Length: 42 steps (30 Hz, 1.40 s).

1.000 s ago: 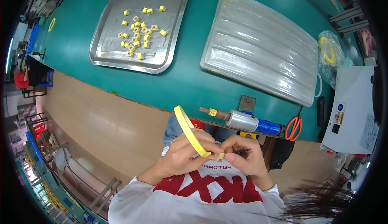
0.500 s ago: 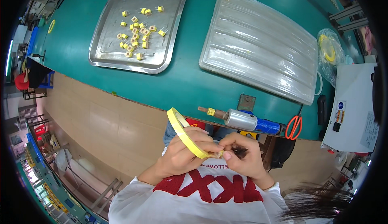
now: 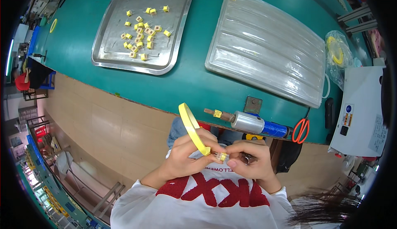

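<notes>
Close to my chest, both hands meet at the fingertips around a small yellow-wrapped component (image 3: 223, 156) with thin pale leads. My left hand (image 3: 186, 154) is closed, with a roll of yellow tape (image 3: 189, 123) standing up from its fingers and the component's lead side at its fingertips. The thumb and fingers of my right hand (image 3: 252, 159) pinch the component's other side; something dark shows within that hand, too hidden to name. On the bench ahead, a metal tray (image 3: 109, 59) holds several similar yellow components (image 3: 143, 57) with wire leads.
A clear ribbed plastic tray (image 3: 269, 43) lies right of the metal one, with one component in its far corner. At the bench edge are a silver-and-blue cylindrical tool (image 3: 250, 122) and orange-handled scissors (image 3: 301, 130). A white machine (image 3: 359, 109) stands far right.
The tape roll has tilted more upright and shifted slightly right. The component has turned between my fingertips, so its yellow wrap and leads show more. Both hands stay close together.
</notes>
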Motion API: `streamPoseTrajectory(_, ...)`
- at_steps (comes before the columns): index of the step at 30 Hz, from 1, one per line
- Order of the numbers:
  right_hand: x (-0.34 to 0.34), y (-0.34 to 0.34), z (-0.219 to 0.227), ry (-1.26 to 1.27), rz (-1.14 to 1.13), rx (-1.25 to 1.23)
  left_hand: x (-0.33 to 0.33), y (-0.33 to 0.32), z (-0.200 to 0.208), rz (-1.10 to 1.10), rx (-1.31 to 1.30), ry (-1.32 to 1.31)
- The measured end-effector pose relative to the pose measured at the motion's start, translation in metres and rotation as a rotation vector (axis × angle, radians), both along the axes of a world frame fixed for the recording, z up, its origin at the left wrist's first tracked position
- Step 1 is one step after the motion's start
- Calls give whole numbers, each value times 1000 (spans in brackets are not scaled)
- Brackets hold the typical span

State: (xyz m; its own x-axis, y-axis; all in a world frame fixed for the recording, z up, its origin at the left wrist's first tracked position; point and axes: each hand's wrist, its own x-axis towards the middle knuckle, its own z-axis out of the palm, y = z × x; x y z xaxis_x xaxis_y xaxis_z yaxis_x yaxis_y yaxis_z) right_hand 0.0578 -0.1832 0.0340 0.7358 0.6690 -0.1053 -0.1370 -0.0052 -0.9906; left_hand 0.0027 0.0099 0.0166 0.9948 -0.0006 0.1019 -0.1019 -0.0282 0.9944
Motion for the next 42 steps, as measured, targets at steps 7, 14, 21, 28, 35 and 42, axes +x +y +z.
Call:
streamPoseTrajectory(7, -3, -1, -9, 172, -23, 40, 5, -1, 0, -17, 217, -167)
streamPoseTrajectory(14, -1, -1, -10, 314, -14, 46, 7, -2, 1, 36, 255, -193)
streamPoseTrajectory(21, 4, 0, -4, 398, -9, -7, 7, -2, 0, 55, 319, -209)
streamPoseTrajectory(28, 6, 4, 8, 340, -46, -128, 8, -2, -2, 76, 400, -243)
streamPoseTrajectory(35, 9, -3, 8, 328, 25, -172, 2, 1, 3, -32, 35, 35)
streamPoseTrajectory(42, 6, -4, -8, 280, 62, 12, 1, 1, 1, -63, -144, 88)
